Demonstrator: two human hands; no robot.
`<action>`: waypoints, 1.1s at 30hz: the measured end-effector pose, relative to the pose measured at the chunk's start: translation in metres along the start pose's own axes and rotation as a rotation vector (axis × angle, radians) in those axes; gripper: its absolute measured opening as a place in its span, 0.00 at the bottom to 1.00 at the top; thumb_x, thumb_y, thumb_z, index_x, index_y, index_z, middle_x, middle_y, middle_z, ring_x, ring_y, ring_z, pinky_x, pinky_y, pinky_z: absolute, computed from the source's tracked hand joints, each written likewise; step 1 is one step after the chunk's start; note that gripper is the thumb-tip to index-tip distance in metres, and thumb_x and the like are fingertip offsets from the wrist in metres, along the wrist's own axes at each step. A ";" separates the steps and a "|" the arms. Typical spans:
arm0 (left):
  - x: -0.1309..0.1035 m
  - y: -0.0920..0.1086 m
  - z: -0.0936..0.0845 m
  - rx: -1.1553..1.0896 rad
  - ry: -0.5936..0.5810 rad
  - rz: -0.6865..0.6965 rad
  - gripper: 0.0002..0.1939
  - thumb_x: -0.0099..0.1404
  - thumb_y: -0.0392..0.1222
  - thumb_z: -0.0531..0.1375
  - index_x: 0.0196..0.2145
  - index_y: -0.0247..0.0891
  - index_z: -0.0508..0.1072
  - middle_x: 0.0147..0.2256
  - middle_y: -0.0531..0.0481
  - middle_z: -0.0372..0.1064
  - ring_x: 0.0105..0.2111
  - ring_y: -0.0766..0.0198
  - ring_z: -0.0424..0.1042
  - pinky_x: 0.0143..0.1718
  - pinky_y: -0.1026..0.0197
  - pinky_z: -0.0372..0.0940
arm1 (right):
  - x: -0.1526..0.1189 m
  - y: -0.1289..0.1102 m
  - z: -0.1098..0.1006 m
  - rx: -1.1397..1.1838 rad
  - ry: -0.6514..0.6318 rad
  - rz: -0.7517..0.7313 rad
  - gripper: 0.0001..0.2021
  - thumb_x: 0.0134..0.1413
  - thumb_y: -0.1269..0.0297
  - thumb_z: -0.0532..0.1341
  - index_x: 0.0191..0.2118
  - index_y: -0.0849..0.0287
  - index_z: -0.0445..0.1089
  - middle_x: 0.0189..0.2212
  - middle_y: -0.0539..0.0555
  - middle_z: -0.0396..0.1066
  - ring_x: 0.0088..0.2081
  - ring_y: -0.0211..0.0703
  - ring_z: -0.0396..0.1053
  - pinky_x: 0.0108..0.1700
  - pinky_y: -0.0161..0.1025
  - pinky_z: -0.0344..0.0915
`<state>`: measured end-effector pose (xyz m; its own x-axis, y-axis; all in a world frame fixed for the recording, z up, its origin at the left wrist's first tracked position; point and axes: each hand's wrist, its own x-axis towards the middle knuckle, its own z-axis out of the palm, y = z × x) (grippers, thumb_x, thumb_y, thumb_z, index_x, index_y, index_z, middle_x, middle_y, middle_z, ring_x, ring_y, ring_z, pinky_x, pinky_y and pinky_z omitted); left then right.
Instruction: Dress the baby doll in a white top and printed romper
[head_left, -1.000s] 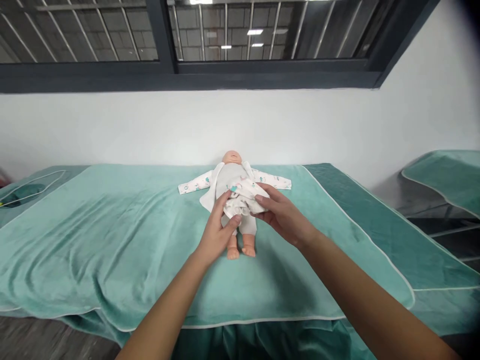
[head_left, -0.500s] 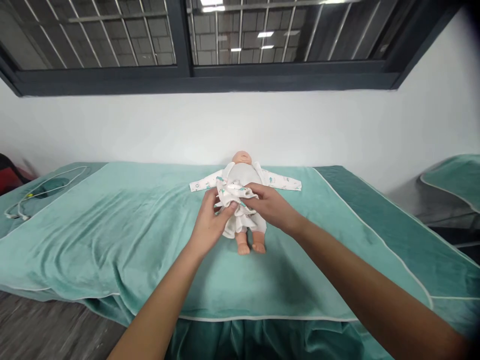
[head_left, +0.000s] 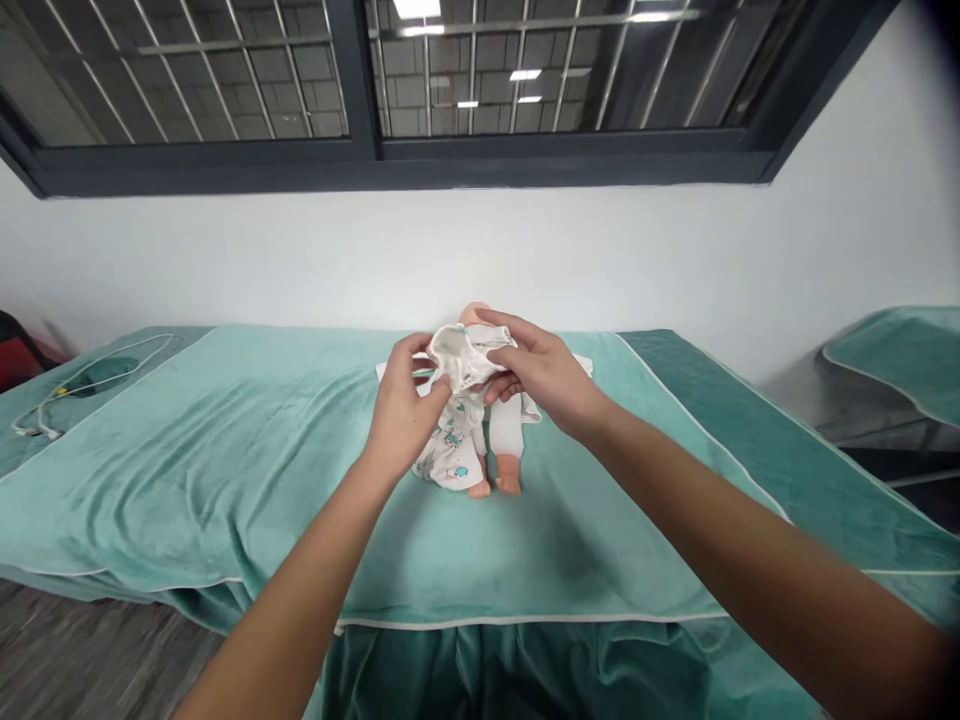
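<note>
Between my two hands is a pair of white baby pants (head_left: 448,455) with a green print, its gathered opening raised and spread over the doll's middle. My left hand (head_left: 409,400) pinches the left side of that opening. On the right side, my right hand (head_left: 544,375) grips the edge between thumb and fingers. Underneath lies a baby doll (head_left: 507,440) on its back, feet towards me, in white clothing. The pants and my hands cover its torso and most of its head. White sleeve ends of a baby shirt (head_left: 583,365) stick out on both sides of the doll.
A green velvety cover (head_left: 285,480) with pale piping drapes the bed. White cables (head_left: 45,415) lie at its far left, near a red and black object (head_left: 22,350). Behind stand a white wall (head_left: 300,260) and a barred window (head_left: 360,90). Another green-covered surface (head_left: 900,355) is at right.
Both hands have risen slightly towards the doll's head. The bunched pants are now spread, the opening faces up, and a printed part hangs over one doll leg.
</note>
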<state>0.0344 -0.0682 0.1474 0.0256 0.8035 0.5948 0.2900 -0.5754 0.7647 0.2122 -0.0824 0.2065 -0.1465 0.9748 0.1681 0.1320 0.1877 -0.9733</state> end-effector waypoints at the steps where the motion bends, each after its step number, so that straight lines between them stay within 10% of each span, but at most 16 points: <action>1: 0.002 0.003 -0.002 0.032 0.006 0.075 0.26 0.61 0.37 0.61 0.57 0.44 0.64 0.58 0.45 0.64 0.54 0.57 0.68 0.53 0.54 0.67 | -0.002 -0.001 0.000 0.020 -0.026 -0.017 0.25 0.56 0.65 0.61 0.60 0.49 0.67 0.30 0.49 0.76 0.24 0.39 0.75 0.29 0.38 0.71; 4: 0.008 0.012 -0.009 0.102 -0.049 0.203 0.23 0.60 0.34 0.59 0.54 0.43 0.70 0.54 0.48 0.67 0.54 0.58 0.67 0.56 0.55 0.64 | -0.005 -0.004 0.000 0.044 -0.073 -0.064 0.14 0.58 0.59 0.62 0.49 0.53 0.74 0.31 0.50 0.75 0.26 0.38 0.75 0.33 0.38 0.72; 10: 0.026 0.028 -0.021 -0.065 0.003 -0.006 0.07 0.63 0.40 0.59 0.39 0.39 0.74 0.32 0.54 0.73 0.31 0.65 0.70 0.34 0.64 0.66 | -0.006 -0.016 -0.010 -0.025 0.038 -0.223 0.14 0.56 0.53 0.64 0.46 0.53 0.70 0.34 0.49 0.72 0.34 0.39 0.74 0.37 0.38 0.70; 14: 0.041 0.040 -0.030 -0.130 0.016 -0.008 0.07 0.62 0.39 0.60 0.39 0.38 0.74 0.31 0.53 0.70 0.31 0.65 0.70 0.35 0.63 0.67 | -0.010 -0.026 -0.010 -0.255 0.094 -0.413 0.22 0.53 0.55 0.67 0.54 0.49 0.68 0.40 0.49 0.72 0.39 0.43 0.72 0.42 0.41 0.68; 20: 0.055 0.052 -0.046 -0.040 0.052 0.072 0.09 0.62 0.35 0.59 0.41 0.38 0.73 0.35 0.52 0.69 0.40 0.61 0.70 0.46 0.55 0.68 | -0.004 -0.033 -0.014 -0.720 0.245 -0.600 0.05 0.57 0.60 0.63 0.34 0.55 0.73 0.34 0.52 0.68 0.39 0.45 0.66 0.40 0.41 0.62; 28: -0.002 0.066 -0.005 0.182 -0.112 0.217 0.11 0.64 0.39 0.62 0.45 0.41 0.70 0.41 0.49 0.70 0.42 0.59 0.71 0.47 0.54 0.69 | 0.002 -0.036 -0.002 -0.656 0.267 -0.512 0.08 0.60 0.63 0.56 0.31 0.57 0.67 0.28 0.49 0.64 0.31 0.39 0.62 0.34 0.38 0.57; 33: -0.036 0.072 0.012 0.276 0.043 0.457 0.15 0.67 0.43 0.60 0.51 0.43 0.66 0.50 0.42 0.65 0.53 0.53 0.67 0.54 0.49 0.66 | 0.012 -0.032 -0.003 -0.489 0.323 -0.335 0.04 0.54 0.64 0.59 0.31 0.57 0.69 0.25 0.49 0.66 0.29 0.40 0.62 0.32 0.38 0.58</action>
<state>0.0662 -0.1362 0.1782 0.1705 0.4700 0.8661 0.4993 -0.7989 0.3353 0.2091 -0.0764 0.2397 0.0337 0.8275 0.5605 0.5706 0.4445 -0.6905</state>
